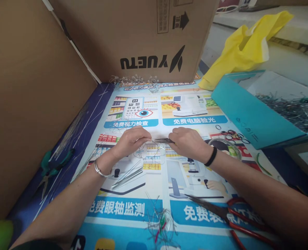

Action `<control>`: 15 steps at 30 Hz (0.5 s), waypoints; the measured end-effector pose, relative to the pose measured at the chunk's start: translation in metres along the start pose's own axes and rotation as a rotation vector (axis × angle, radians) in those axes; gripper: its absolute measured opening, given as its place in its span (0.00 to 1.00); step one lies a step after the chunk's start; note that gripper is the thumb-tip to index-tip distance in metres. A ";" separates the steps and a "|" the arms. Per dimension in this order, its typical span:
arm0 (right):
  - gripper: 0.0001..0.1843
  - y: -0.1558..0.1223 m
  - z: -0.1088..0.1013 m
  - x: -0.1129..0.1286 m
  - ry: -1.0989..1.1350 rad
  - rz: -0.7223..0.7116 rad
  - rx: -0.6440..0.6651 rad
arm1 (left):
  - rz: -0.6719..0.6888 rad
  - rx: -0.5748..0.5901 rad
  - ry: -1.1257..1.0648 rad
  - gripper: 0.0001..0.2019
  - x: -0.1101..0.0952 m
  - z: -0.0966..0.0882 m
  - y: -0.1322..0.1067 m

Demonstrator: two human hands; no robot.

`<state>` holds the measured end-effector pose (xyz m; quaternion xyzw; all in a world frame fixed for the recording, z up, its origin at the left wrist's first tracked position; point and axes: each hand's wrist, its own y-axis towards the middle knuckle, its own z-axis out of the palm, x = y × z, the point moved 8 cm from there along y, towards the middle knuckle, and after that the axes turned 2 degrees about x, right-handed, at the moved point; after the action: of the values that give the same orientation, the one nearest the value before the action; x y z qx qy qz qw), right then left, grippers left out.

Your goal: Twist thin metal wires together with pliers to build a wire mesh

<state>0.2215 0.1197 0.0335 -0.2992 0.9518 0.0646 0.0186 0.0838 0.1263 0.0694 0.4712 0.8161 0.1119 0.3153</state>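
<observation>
My left hand (131, 141) is closed, pinching a thin wire piece (157, 152) whose loose loops hang below the fingers. In my right hand (188, 144) are small dark pliers (164, 140), their handles hidden in the fist. The jaws point left and meet the wire close to my left fingertips; whether they grip it I cannot tell. Under my left wrist lies a bunch of straight cut wires (128, 178). Red-handled scissors (227, 214) rest below my right forearm. A tangle of wire offcuts (162, 222) with green and red bits sits at the front.
Cardboard panels (133, 38) stand behind and to the left. Green-handled pliers (53, 166) and long wires (72, 130) lie left. A teal box (250, 111) of wire pieces stands right, near black rings (231, 133), a clear round dish (236, 147) and a yellow bag (237, 48).
</observation>
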 end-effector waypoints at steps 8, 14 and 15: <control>0.12 0.001 0.000 0.000 -0.023 0.013 0.002 | 0.037 0.000 0.097 0.05 -0.007 0.003 -0.002; 0.12 0.001 0.000 -0.001 -0.031 0.019 0.006 | 0.025 0.009 0.168 0.07 -0.008 0.004 -0.001; 0.12 0.001 0.000 -0.001 -0.032 0.018 0.010 | 0.026 0.009 0.174 0.07 -0.008 0.004 -0.001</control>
<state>0.2218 0.1207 0.0332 -0.2896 0.9543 0.0647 0.0345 0.0885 0.1186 0.0688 0.4718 0.8347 0.1530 0.2394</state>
